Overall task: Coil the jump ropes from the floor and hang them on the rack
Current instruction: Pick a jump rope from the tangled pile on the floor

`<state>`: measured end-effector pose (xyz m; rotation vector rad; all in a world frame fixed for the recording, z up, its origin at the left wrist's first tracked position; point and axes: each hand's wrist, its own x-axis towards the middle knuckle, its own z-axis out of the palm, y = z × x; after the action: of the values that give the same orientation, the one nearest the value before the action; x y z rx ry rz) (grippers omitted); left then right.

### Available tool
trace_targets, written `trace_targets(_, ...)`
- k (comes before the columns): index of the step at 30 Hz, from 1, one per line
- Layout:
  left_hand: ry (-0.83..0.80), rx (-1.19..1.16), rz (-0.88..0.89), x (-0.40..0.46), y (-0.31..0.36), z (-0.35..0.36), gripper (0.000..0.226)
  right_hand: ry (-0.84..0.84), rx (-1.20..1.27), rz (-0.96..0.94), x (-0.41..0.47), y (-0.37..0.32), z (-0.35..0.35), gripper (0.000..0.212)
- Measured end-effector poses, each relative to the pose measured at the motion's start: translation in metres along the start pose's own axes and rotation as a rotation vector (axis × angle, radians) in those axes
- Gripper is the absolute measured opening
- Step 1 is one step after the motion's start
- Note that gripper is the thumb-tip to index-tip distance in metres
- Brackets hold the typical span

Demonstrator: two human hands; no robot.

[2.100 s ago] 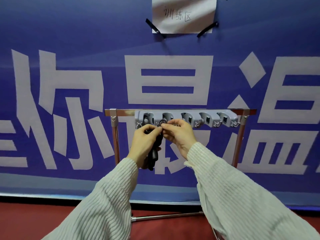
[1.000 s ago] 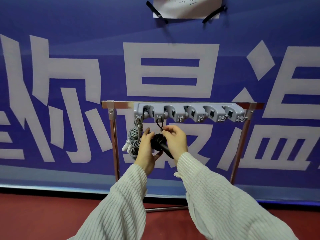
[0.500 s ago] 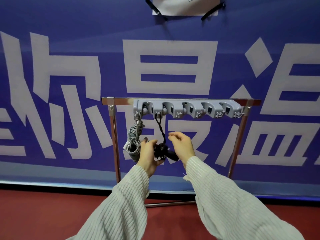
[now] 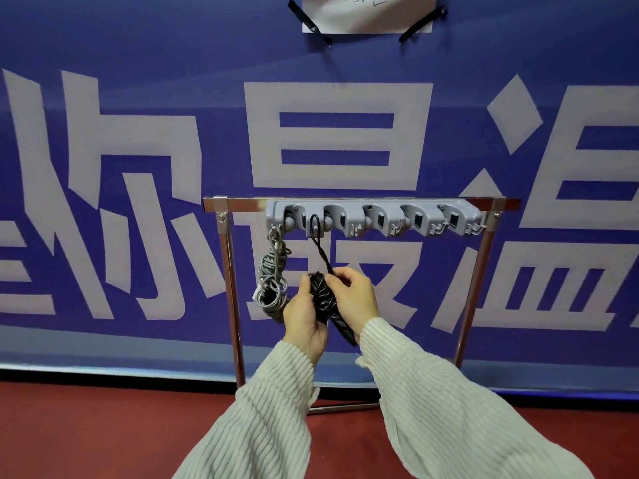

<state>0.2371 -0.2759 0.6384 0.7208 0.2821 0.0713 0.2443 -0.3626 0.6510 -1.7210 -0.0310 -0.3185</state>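
A metal rack (image 4: 230, 271) stands against the banner, with a grey plastic hook strip (image 4: 373, 218) along its top bar. A coiled grey jump rope (image 4: 271, 274) hangs from the leftmost hook. A black jump rope (image 4: 321, 295) hangs by a loop from the second hook; its coiled bundle sits between my hands. My left hand (image 4: 304, 316) cups the bundle from the left. My right hand (image 4: 356, 299) pinches the black cord at the top of the bundle. A black handle sticks out below my hands.
A blue banner (image 4: 138, 133) with large white characters covers the wall behind the rack. A taped white paper (image 4: 366, 15) hangs above. The floor (image 4: 103, 426) is red. The rack's base bar (image 4: 342, 407) lies on the floor.
My hands came down from the hook strip to the black rope's bundle. The black rope now hangs by a loop from the second hook, and my right hand has closed on its cord.
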Motion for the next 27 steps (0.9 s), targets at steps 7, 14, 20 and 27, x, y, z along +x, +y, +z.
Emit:
trace_targets(7,-0.247,0.274,0.04,-0.022,0.013,0.012,0.034,0.084,0.224,0.025,-0.002,-0.023,0.014,0.013)
trace_targets(14,-0.14,0.619,0.466,-0.034,0.047,0.022,0.021,0.065,0.482,0.012,0.0,-0.068,0.016,0.014)
trace_targets(20,0.097,0.409,0.394,-0.057,0.063,-0.006,0.035,-0.167,0.337,-0.009,-0.042,-0.052,-0.005,0.039)
trace_targets(27,-0.444,1.654,0.835,-0.085,0.05,-0.059,0.027,-0.433,-0.598,-0.789,-0.086,-0.057,-0.03,0.035)
